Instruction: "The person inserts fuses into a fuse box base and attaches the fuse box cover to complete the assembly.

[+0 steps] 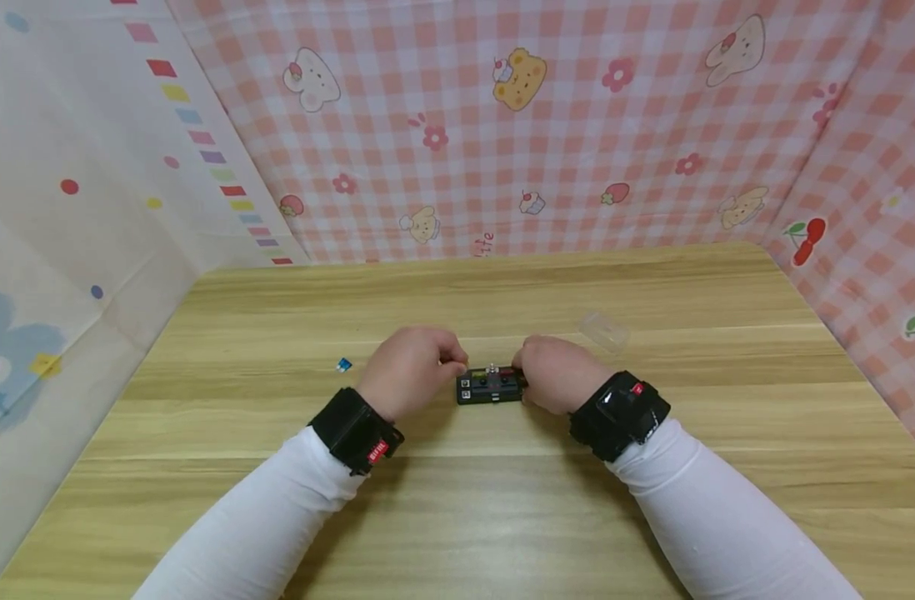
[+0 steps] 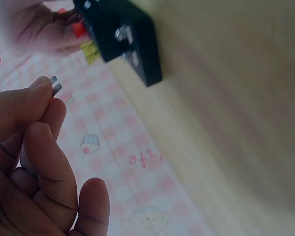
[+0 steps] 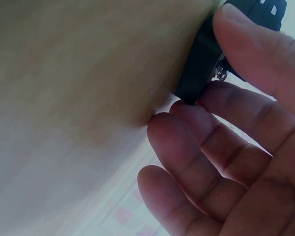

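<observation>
My left hand (image 1: 412,367) is just off the left end of a small black fuse block (image 1: 474,397). Between its thumb and forefinger it pinches a tiny blade fuse (image 2: 57,89). Two flat metal prongs stick out past the fingertips, with a bit of orange at their base; the rest is hidden. The prongs are apart from the block. At the block's right end, my right hand (image 1: 562,372) holds it between thumb and fingers. Yellow (image 2: 90,51) and red (image 2: 79,29) pieces and metal terminals show on the block.
On the wooden table (image 1: 495,500), a small blue piece (image 1: 343,365) lies left of my left hand. A clear plastic cover (image 1: 603,332) lies behind my right hand. Patterned cloth (image 1: 532,150) hangs along the back and sides.
</observation>
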`<state>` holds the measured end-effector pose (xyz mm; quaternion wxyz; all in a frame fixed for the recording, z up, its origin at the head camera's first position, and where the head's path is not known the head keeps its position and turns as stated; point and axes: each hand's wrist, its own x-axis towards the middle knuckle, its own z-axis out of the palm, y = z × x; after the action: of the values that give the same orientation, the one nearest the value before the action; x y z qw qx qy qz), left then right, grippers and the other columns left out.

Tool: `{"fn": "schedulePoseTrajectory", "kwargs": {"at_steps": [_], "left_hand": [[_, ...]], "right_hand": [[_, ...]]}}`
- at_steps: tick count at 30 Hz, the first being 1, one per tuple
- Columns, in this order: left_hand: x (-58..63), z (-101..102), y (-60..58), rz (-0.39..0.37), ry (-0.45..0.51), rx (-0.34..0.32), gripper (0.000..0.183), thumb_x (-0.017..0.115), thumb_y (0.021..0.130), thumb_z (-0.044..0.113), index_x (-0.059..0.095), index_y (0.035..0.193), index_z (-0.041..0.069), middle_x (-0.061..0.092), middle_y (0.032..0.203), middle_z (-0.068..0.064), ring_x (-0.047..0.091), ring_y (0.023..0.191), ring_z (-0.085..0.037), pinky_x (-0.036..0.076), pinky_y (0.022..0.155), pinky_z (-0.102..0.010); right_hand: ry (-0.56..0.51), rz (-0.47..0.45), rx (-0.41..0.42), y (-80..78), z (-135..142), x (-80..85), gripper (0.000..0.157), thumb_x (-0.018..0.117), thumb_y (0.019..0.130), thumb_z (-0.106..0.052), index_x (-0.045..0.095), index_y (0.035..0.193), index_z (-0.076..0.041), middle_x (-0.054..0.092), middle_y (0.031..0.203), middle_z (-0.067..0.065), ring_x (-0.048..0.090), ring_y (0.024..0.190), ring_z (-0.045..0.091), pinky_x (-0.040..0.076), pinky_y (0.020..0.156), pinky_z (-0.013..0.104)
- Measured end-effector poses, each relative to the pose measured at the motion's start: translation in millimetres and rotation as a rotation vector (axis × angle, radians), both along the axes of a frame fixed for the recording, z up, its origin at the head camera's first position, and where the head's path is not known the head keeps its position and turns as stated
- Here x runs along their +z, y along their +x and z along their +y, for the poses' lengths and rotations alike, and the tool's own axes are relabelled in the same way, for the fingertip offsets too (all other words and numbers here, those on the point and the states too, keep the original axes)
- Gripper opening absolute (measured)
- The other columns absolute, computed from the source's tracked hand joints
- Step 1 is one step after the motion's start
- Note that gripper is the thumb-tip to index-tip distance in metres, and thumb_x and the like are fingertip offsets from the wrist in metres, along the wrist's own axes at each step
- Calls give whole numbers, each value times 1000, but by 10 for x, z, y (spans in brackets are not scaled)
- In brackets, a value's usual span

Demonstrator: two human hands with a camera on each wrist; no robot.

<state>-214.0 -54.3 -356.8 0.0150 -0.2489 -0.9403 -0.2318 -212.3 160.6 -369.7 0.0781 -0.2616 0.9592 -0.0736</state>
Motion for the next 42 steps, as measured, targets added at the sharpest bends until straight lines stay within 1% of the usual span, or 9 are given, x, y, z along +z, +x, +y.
{"fn": "schedulePoseTrajectory", "kwargs": {"at_steps": [4, 7, 12, 16, 22, 29, 42], "left_hand": [[-65, 30, 19, -3, -30, -22, 4, 69, 85, 26, 71, 82, 25, 62, 76, 17, 52, 67, 0, 46, 63, -25], [-105, 52, 27, 11, -53, -30, 3, 69, 85, 27, 71, 82, 26, 62, 75, 18, 52, 67, 1, 46, 63, -25], [-143, 84, 45, 18, -49, -44, 4, 70, 84, 27, 68, 81, 25, 62, 75, 17, 51, 66, -1, 46, 63, -26], [-168, 109, 56, 19, -56, -59, 6, 70, 84, 25, 66, 80, 25, 61, 76, 16, 51, 67, -1, 45, 64, -26], [-183, 149, 70, -9, -54, -76, 7, 70, 85, 23, 65, 80, 25, 60, 74, 15, 51, 66, -3, 45, 63, -27], [-205, 172, 62, -12, -61, -66, 9, 69, 85, 23, 64, 78, 25, 59, 73, 15, 50, 64, -4, 44, 61, -26], [-198, 182, 55, -11, -92, -80, 7, 69, 85, 22, 66, 79, 25, 59, 73, 16, 49, 62, -5, 43, 57, -26]], "right_hand": [[-6, 8, 10, -8, 13, -10, 19, 78, 70, -11, 68, 86, -10, 58, 79, 0, 51, 67, 13, 48, 66, 32], [-8, 17, 19, -12, 19, -13, 18, 77, 69, -11, 67, 84, -11, 57, 78, -1, 51, 66, 13, 47, 65, 32], [-4, 23, 21, -14, 22, -7, 16, 76, 69, -10, 66, 81, -12, 56, 76, -1, 50, 65, 14, 47, 63, 32], [-8, 14, 17, -5, 16, 6, 16, 77, 69, -10, 67, 82, -12, 57, 77, -1, 50, 65, 14, 46, 64, 32], [-4, -1, 3, -2, 12, 10, 19, 78, 71, -11, 68, 87, -11, 57, 79, 0, 50, 66, 14, 46, 65, 32], [-11, 7, -2, -8, 19, -1, 18, 77, 70, -9, 68, 85, -11, 57, 77, -1, 49, 66, 14, 46, 63, 32], [-6, 23, 15, -12, 26, -9, 16, 77, 70, -11, 67, 81, -12, 56, 75, -1, 49, 66, 15, 46, 63, 32]]}}
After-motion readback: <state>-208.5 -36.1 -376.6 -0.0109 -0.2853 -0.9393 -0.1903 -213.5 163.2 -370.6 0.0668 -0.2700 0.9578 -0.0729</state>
